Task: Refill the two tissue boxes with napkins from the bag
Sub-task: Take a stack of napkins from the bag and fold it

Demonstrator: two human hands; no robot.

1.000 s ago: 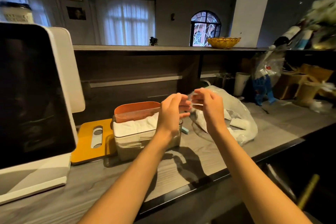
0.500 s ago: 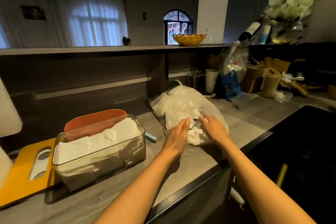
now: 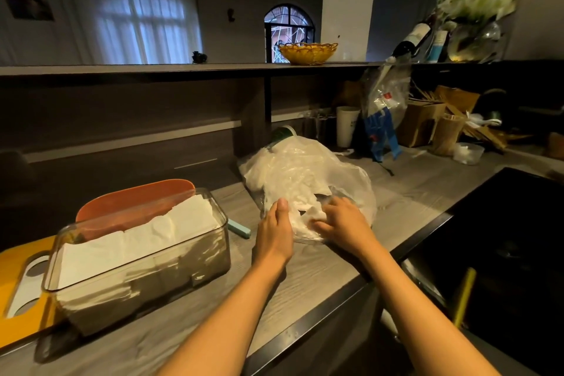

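Observation:
A clear tissue box (image 3: pixel 171 268) stands at the left of the counter, open on top, with white napkins stacked inside. Behind it, touching it, stands an orange box (image 3: pixel 134 201) whose inside is hidden. A crumpled clear plastic bag (image 3: pixel 308 174) with white napkins inside lies at the counter's middle. My left hand (image 3: pixel 274 232) rests edge-on against the bag's near left side with its fingers stretched forward. My right hand (image 3: pixel 343 223) sits on the bag's near end, its bent fingers gripping a fold of crumpled plastic.
A yellow lid with an oval slot (image 3: pixel 18 323) lies left of the clear box. A pale blue stick (image 3: pixel 239 228) lies between box and bag. A white cup (image 3: pixel 346 125), a blue-and-clear packet (image 3: pixel 381 119) and cartons crowd the back right. A black panel (image 3: pixel 503 238) lies to the right.
Both hands came down from chest height, where they pinched clear plastic, onto the bag on the counter. The view swung right, so the white screen at the left is out of sight.

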